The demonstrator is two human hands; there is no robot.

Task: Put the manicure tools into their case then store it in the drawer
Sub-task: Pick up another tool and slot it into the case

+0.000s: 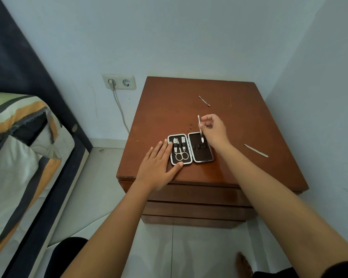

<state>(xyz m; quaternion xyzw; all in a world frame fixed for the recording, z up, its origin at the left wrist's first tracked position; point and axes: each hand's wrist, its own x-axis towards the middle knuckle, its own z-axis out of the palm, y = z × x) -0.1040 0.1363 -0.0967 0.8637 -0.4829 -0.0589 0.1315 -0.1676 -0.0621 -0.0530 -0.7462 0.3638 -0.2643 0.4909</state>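
From the head camera, a small dark brown manicure case with a silver rim [191, 149] lies open flat near the front of the reddish-brown wooden bench [165, 109], above its closed drawers [197, 205]. The case's left half already carries two nail clippers and small silver scissors [181, 155] under elastic loops; the right half shows an empty row of loops.

The left hand [159, 167] lies flat, fingers spread, pressing the case's left edge to steady it. The right hand [213, 129] has its grip pinched together on a thin silver cuticle tool [200, 129], held nearly upright with its lower tip over the right half's top corner.

Three more tools wait on the bench: a slim curved metal pusher [204, 100] toward the back, a very thin pin-like stick [230, 101] beside it, and a flat silver nail file [256, 150] to the right, well apart from the case.

To seat this one well, I would lower the tool's angle until it lies almost flat, aim the tip at one loop, and slide it through while the left hand keeps the case from skidding.
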